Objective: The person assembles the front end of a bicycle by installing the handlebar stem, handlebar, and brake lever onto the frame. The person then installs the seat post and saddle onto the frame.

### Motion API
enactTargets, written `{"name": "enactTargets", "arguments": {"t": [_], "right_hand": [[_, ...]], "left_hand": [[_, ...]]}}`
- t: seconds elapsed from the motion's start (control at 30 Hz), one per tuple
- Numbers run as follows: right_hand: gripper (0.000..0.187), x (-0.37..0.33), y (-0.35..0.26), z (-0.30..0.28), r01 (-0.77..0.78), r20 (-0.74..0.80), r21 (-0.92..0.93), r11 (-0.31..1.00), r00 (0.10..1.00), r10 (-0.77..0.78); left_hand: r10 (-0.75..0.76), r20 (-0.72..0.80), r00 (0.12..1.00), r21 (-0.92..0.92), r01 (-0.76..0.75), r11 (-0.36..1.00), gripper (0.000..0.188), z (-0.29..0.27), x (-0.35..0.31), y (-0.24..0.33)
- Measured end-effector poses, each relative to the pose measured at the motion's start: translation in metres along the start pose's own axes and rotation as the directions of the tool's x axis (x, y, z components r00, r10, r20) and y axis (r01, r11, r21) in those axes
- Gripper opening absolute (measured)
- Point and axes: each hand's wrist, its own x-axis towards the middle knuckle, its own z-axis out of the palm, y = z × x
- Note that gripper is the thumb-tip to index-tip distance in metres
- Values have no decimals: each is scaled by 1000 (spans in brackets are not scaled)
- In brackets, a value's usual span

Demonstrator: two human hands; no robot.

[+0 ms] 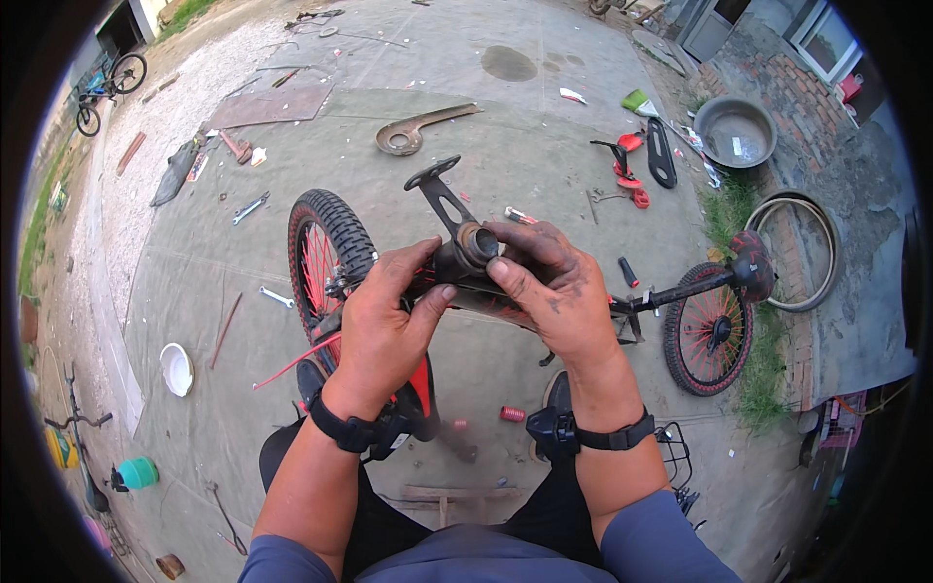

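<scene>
A small bicycle leans across in front of me, its dark frame tube [452,264] between my hands. My left hand [387,306] is closed round the left side of this tube, thumb and fingers apart across it. My right hand [559,291] pinches a dark round ring [479,245] at the tube's open end; its fingertips look blackened. A black flat metal bracket [445,206] sticks up from the tube just beyond my hands. The wheel [326,253] with a knobby tyre and red spokes stands at left. Farther right are the black saddle [753,264] and the other wheel [709,330].
A chain guard [413,131] lies ahead, with wrenches [251,208] to the left. Red-and-black parts [630,170], a grey basin [736,131] and a bare tyre [792,251] are at right. A white bowl [177,369] and a red spring [512,414] rest on the ground.
</scene>
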Motion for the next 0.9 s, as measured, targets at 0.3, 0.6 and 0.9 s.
{"name": "enactTargets", "arguments": {"t": [0.3,0.6,0.9], "right_hand": [[32,-2,0,2,-151,-27,209,966,987,160],[28,-3,-2,4,-144,-39,239,960,987,158],[28,-4,-2,2,-190,-31,273,943,978,206]], "left_hand": [[-2,-2,1000,-11,2,1000,48,1,0,0],[14,-5,1000,17,-14,1000,48,1,1,1],[-5,-1,1000,11,5,1000,48,0,1,2]]}}
